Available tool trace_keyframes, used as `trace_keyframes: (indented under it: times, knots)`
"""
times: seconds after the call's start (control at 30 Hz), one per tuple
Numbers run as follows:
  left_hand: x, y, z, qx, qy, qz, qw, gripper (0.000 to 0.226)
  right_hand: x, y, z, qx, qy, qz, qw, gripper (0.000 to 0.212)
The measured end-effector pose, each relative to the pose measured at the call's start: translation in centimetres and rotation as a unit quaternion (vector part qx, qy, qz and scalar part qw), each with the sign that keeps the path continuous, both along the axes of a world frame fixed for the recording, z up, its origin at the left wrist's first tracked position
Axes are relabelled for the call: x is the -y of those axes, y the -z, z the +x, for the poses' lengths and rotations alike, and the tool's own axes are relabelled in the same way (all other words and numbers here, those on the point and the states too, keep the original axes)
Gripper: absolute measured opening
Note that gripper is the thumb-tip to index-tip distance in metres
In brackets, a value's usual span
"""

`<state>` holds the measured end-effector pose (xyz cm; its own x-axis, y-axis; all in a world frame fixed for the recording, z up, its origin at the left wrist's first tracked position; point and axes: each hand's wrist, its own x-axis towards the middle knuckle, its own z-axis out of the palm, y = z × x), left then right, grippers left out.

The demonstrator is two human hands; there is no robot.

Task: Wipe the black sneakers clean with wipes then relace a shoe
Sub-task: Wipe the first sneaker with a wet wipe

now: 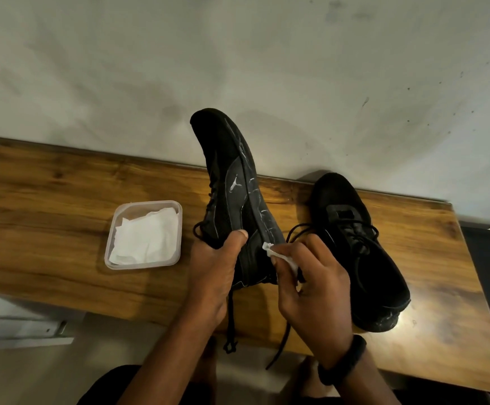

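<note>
My left hand (213,273) grips a black sneaker (232,176) at its heel end and holds it above the table, toe pointing away, its side and pale-smeared sole edge turned to me. My right hand (311,287) pinches a small crumpled white wipe (279,254) against the sole edge near the heel. Loose black laces (231,323) hang from the held shoe. The second black sneaker (360,247) lies on the table to the right, laced, with whitish marks on its near sole end.
A clear plastic tub (112,244) with white wipes (147,238) stands on the wooden table (48,200) to the left. A pale wall rises behind the table. The table's right end is near the second shoe. A black band is on my right wrist.
</note>
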<state>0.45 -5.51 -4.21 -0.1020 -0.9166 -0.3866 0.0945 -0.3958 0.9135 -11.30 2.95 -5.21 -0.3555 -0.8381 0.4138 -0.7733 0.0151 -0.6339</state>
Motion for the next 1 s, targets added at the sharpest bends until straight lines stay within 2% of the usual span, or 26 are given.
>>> trace_keyframes:
  times: [0.1, 0.2, 0.27, 0.37, 0.53, 0.7, 0.8, 0.9, 1.0]
  knots:
    - [0.2, -0.3, 0.1, -0.004, -0.001, 0.003, 1.000, 0.016, 0.1, -0.2, -0.8, 0.031, 0.037, -0.014, 0.999, 0.011]
    - [0.1, -0.5, 0.2, -0.010, 0.014, 0.006, 1.000, 0.028, 0.1, -0.2, -1.1, 0.038, 0.061, -0.028, 0.997, 0.008]
    - [0.0, -0.5, 0.0, -0.003, 0.027, 0.007, 1.000, 0.033, 0.1, -0.3, -1.2, 0.041, 0.045, -0.033, 0.998, 0.005]
    - [0.1, -0.3, 0.2, 0.009, 0.030, 0.013, 0.999, 0.024, 0.1, -0.6, -1.3, 0.047, 0.010, -0.022, 0.999, 0.009]
    - [1.3, -0.8, 1.6, 0.035, 0.110, 0.015, 0.993, 0.035, 0.0, -1.0, -2.7, 0.040, -0.115, 0.034, 0.992, 0.013]
    - [1.4, -1.0, 1.9, 0.062, 0.200, 0.018, 0.978, 0.039, 0.1, -1.1, -2.6, 0.039, -0.061, 0.015, 0.997, 0.015]
    - [1.6, -0.9, 2.1, 0.050, 0.191, 0.016, 0.980, 0.029, 0.1, -1.5, -3.1, 0.059, -0.109, 0.025, 0.992, 0.012]
    - [2.1, -0.2, 2.5, 0.052, 0.174, 0.029, 0.983, 0.019, -0.1, -2.0, -3.6, 0.077, -0.206, 0.094, 0.971, 0.012]
    - [2.1, 0.0, 2.6, 0.047, 0.191, 0.037, 0.980, 0.008, -0.3, -2.1, -3.5, 0.057, -0.214, 0.117, 0.968, 0.015]
